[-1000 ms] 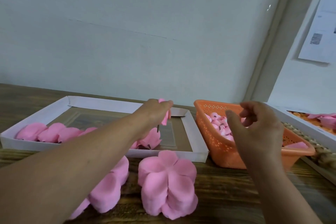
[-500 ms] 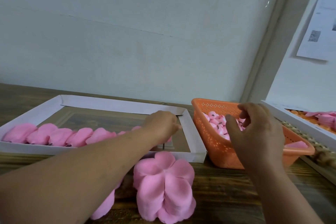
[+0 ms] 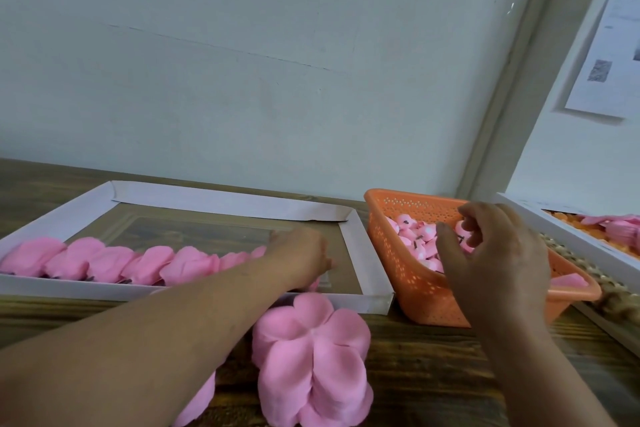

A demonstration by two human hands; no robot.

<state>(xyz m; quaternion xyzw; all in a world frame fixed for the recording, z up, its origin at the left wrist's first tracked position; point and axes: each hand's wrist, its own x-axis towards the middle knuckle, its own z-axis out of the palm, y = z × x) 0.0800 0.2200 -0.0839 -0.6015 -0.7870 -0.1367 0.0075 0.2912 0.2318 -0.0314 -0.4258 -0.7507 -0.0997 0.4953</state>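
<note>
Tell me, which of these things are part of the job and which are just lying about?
In the job: pink petal row, white tray, orange basket, small pink pieces, petal stack.
Lying about: second tray, paper on wall, braided cord.

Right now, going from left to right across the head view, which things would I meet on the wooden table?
Row of pink fabric petals → left hand → orange perforated plastic basket → long white cardboard tray holding orange and pink pieces, at the right edge.
</note>
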